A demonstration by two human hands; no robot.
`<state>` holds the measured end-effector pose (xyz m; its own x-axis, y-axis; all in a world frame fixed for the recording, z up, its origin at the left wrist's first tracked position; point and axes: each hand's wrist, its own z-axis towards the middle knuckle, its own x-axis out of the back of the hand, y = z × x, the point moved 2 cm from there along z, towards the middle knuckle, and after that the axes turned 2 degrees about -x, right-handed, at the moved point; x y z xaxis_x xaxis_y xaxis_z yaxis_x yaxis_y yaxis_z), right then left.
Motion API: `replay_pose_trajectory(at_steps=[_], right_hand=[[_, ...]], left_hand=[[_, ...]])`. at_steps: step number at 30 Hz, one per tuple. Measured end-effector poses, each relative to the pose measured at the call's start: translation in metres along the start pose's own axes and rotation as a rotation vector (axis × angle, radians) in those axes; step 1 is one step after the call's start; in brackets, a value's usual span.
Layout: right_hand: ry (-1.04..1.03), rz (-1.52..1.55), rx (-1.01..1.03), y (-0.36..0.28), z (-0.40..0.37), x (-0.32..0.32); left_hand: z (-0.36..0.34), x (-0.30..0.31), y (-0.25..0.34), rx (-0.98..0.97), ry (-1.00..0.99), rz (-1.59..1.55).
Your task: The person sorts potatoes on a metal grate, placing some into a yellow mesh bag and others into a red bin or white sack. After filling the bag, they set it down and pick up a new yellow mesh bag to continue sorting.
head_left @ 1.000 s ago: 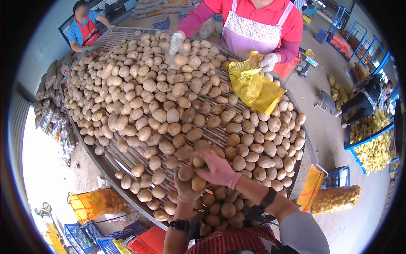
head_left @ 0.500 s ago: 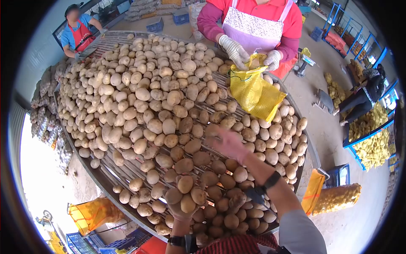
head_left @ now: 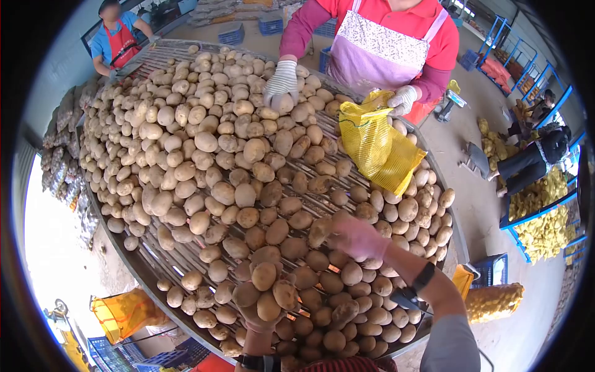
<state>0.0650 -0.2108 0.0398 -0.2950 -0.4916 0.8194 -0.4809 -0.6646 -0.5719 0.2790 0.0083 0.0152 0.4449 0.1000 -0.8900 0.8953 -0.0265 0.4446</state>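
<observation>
Several potatoes are cupped in my left hand, low in the centre over the slatted table. My right hand, in a pinkish glove and blurred, is at the right of centre with its fingers against a potato. Whether those fingers grip it is unclear. Loose potatoes surround both hands. Across the table, a co-worker's striped gloved hand rests on a potato, and the co-worker's other glove holds a yellow mesh bag.
The table's metal rim curves round the pile. Another person in a red apron stands at the far left end. Filled mesh bags and blue crates are on the floor at right, an orange bag at left.
My right hand has moved right and slightly down. The co-worker's striped hand has left the yellow bag and reached left onto the pile. My left hand still holds potatoes.
</observation>
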Motion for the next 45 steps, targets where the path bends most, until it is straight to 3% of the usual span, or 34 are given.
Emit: replay_pose_trajectory(at_steps=[1,3,6,8,13,15,16,18,19,21,22,25,28,34,37,38,39,40,41,43,45], right_hand=[[0.19,0.111,-0.189,0.012,0.022,0.007],[0.406,0.062,-0.29,0.032,0.081,0.02],[0.397,-0.087,-0.407,0.047,0.137,0.018],[0.268,-0.218,-0.656,0.03,0.146,0.019],[0.18,-0.073,-0.572,0.055,0.105,-0.015],[0.229,-0.162,-0.456,0.027,0.09,-0.006],[0.262,-0.149,-0.426,0.012,0.094,0.0],[0.358,-0.118,-0.321,-0.003,0.121,0.002],[0.242,-0.12,-0.363,-0.006,0.144,0.003],[0.082,-0.155,-0.535,-0.017,0.177,0.0],[0.034,-0.192,-0.656,-0.022,0.187,-0.002],[0.11,-0.205,-0.756,-0.01,0.194,-0.008],[-0.111,-0.089,-0.729,-0.012,0.17,0.0],[0.038,-0.169,-0.782,-0.005,0.136,0.0],[-0.095,-0.303,-0.619,-0.021,0.117,-0.009],[-0.058,-0.204,-0.523,-0.034,0.103,-0.006],[-0.06,-0.211,-0.531,-0.033,0.088,-0.014],[0.057,-0.039,-0.407,-0.029,0.073,-0.021],[0.17,0.131,-0.277,-0.021,0.06,-0.022],[0.382,-0.102,-0.028,0.022,0.045,-0.013],[0.177,-0.012,-0.715,-0.006,0.026,0.057]], left_hand=[[-0.003,0.002,-0.001,-0.005,0.007,0.006],[-0.005,-0.013,0.001,-0.015,0.121,-0.331],[-0.01,-0.035,0.012,-0.026,0.084,-0.326],[-0.003,-0.041,0.02,-0.058,0.104,-0.319],[-0.019,-0.03,0.026,-0.064,0.196,-0.466],[-0.021,-0.034,0.031,-0.287,0.099,0.17],[-0.021,-0.033,0.029,-0.29,0.102,0.171],[-0.022,-0.021,0.024,-0.205,0.501,0.067],[-0.023,-0.023,0.025,-0.184,0.494,0.078],[-0.027,-0.034,0.028,-0.284,0.32,0.608],[-0.029,-0.032,0.026,-0.329,0.298,0.696],[-0.033,-0.023,0.022,-0.346,0.377,0.584],[-0.039,-0.019,0.019,-0.314,0.405,0.457],[-0.058,-0.013,0.016,-0.239,0.442,0.164],[-0.071,-0.006,0.015,-0.207,0.463,0.038],[-0.073,-0.007,0.014,-0.202,0.458,0.031],[-0.077,-0.008,0.015,-0.287,0.489,0.263],[-0.08,-0.011,0.016,-0.374,0.515,0.494],[-0.08,-0.013,0.016,-0.374,0.515,0.484],[-0.08,-0.013,0.022,-0.34,0.519,0.477],[-0.086,-0.001,0.021,-0.365,0.491,0.548]])
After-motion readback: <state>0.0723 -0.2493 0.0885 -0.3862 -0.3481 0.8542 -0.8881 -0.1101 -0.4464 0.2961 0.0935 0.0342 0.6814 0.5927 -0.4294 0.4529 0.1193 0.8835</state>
